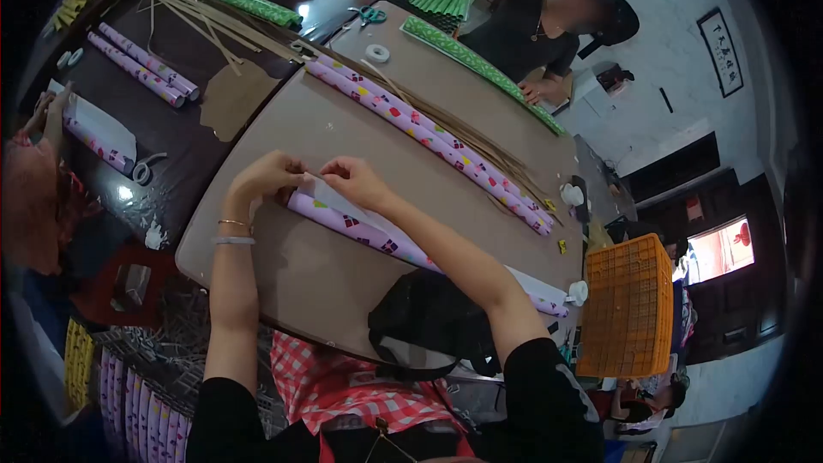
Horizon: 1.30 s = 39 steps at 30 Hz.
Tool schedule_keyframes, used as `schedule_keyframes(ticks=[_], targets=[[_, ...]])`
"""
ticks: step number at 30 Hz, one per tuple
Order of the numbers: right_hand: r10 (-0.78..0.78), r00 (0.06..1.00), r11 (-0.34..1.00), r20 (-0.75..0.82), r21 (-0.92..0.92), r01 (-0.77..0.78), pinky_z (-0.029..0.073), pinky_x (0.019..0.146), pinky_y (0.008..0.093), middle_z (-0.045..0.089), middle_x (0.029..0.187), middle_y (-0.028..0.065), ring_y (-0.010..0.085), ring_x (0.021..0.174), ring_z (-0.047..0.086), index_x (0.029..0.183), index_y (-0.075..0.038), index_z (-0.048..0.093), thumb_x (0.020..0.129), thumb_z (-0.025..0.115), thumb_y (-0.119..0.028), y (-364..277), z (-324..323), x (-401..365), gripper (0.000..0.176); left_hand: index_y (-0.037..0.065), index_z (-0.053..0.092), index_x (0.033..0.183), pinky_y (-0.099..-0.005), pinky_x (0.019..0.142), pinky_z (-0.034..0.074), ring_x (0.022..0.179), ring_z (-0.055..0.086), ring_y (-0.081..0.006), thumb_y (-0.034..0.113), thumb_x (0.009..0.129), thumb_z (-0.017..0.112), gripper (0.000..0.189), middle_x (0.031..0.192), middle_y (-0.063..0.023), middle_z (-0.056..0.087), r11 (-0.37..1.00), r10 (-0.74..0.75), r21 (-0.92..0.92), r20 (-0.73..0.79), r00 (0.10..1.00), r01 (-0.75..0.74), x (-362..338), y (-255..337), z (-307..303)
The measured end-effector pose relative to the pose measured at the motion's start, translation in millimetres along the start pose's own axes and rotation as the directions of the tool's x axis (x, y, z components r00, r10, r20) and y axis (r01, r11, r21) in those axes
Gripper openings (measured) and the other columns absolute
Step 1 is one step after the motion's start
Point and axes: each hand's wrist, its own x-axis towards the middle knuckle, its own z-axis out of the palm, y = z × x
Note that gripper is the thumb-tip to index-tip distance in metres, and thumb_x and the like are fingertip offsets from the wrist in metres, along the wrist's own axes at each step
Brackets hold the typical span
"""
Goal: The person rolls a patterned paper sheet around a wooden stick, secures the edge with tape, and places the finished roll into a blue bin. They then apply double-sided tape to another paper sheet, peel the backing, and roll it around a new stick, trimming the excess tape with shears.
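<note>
A roll of lilac patterned wrapping paper (364, 230) lies slantwise on the brown table, with a strip of its white underside showing along the far edge. At the roll's left end my left hand (270, 178) is closed, its fingertips on the paper's edge. My right hand (358, 182) is beside it, thumb and fingers pinched together over the white strip. Whatever the right fingertips hold is too small to make out. My right forearm crosses over the roll and hides part of it. A tape roll (578, 293) stands by the roll's right end.
Long finished lilac rolls (429, 139) and brown strips (480, 150) lie across the table. Beyond them are a tape roll (377, 53), scissors (370, 15) and a green roll (480, 69). A black bag (420, 313) rests at the near edge. Co-workers sit opposite and left. An orange crate (626, 309) stands right.
</note>
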Motion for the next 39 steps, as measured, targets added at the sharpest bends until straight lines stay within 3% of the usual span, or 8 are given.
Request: schedule_keyframes(ticks=[4,9,11,14,16,24,39], targets=[[-0.003,1.000,0.999,0.000,0.040,0.003,0.047,0.069,0.0249,0.062,0.081,0.0028,0.0085,0.074,0.056,0.094,-0.002,0.062,0.082,0.061,-0.016,3.4,8.5,2.3,0.019,0.001,0.062,0.088,-0.0214,0.036,0.030,0.045,0.049,-0.0063,0.017,0.079,0.067,0.018,0.064,0.0003,0.057,0.993,-0.006,-0.120,0.029,1.000,0.009,6.1,-13.2,-4.3],[0.016,1.000,0.998,0.018,0.064,-0.017,0.046,0.066,0.0246,0.062,0.080,0.0027,0.0082,0.072,0.055,0.093,0.000,0.061,0.083,0.061,-0.021,4.1,16.5,4.1,0.023,0.002,0.061,0.088,-0.0201,0.036,0.029,0.046,0.050,-0.0057,0.015,0.078,0.067,0.018,0.067,0.0002,0.059,0.995,-0.056,-0.084,0.029,0.998,0.058,1.3,-7.8,-7.9],[0.026,1.000,0.999,-0.016,-0.018,-0.026,0.047,0.069,0.0302,0.064,0.081,0.0090,0.0154,0.075,0.059,0.091,-0.001,0.062,0.079,0.061,-0.020,3.7,18.4,5.8,0.023,0.002,0.062,0.088,-0.0197,0.036,0.028,0.046,0.050,-0.0052,0.016,0.078,0.067,0.017,0.067,0.0007,0.059,0.994,-0.073,-0.079,0.036,0.997,0.076,-0.8,-5.4,-9.2],[0.008,1.000,1.000,-0.025,-0.018,-0.009,0.047,0.069,0.0300,0.063,0.081,0.0090,0.0155,0.075,0.058,0.091,0.000,0.062,0.079,0.060,-0.020,4.7,18.9,6.4,0.023,0.003,0.062,0.088,-0.0190,0.037,0.028,0.047,0.051,-0.0048,0.015,0.079,0.066,0.015,0.067,0.0018,0.059,0.997,-0.073,-0.032,0.057,0.996,0.075,-0.5,-8.9,-12.2],[0.007,1.000,1.000,-0.006,0.009,-0.007,0.047,0.069,0.0296,0.063,0.081,0.0086,0.0152,0.075,0.058,0.091,0.000,0.062,0.079,0.060,-0.019,-0.7,16.9,4.7,0.023,0.003,0.062,0.088,-0.0190,0.038,0.029,0.048,0.052,-0.0046,0.014,0.080,0.065,0.014,0.068,0.0024,0.059,0.993,-0.017,-0.118,0.073,0.997,0.026,3.1,-17.5,-12.6],[0.011,0.998,0.995,0.066,0.095,-0.017,0.045,0.068,0.0263,0.060,0.080,0.0029,0.0098,0.074,0.054,0.092,-0.002,0.060,0.082,0.059,-0.019,-1.0,14.9,2.3,0.020,0.003,0.062,0.092,-0.0183,0.040,0.030,0.051,0.052,-0.0038,0.016,0.081,0.063,0.018,0.068,0.0026,0.059,0.998,-0.026,-0.051,0.102,0.994,0.032,-5.1,-4.3,-12.6],[0.041,0.999,0.999,0.009,0.000,-0.041,0.045,0.068,0.0264,0.061,0.079,0.0041,0.0098,0.074,0.054,0.093,-0.001,0.061,0.083,0.059,-0.021,5.2,19.6,5.7,0.023,0.004,0.061,0.088,-0.0186,0.039,0.028,0.050,0.050,-0.0036,0.017,0.082,0.063,0.014,0.066,0.0042,0.056,0.998,-0.013,-0.066,0.108,0.994,0.020,2.3,-15.7,-12.1]])
